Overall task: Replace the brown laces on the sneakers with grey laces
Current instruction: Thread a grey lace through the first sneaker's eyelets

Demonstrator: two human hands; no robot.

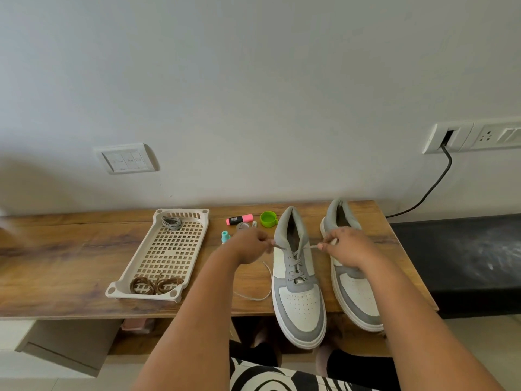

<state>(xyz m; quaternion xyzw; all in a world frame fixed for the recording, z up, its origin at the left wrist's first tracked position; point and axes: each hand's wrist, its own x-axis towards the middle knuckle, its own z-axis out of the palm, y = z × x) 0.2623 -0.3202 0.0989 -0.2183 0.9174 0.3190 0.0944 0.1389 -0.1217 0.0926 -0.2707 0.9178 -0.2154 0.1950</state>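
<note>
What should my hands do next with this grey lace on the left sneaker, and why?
Probably pull both ends outward evenly to snug the lacing. The left hand and right hand each pinch an end of the thin grey lace, already crossed through the grey-and-white left sneaker's eyelets, while slack loops on the wooden table.
</note>
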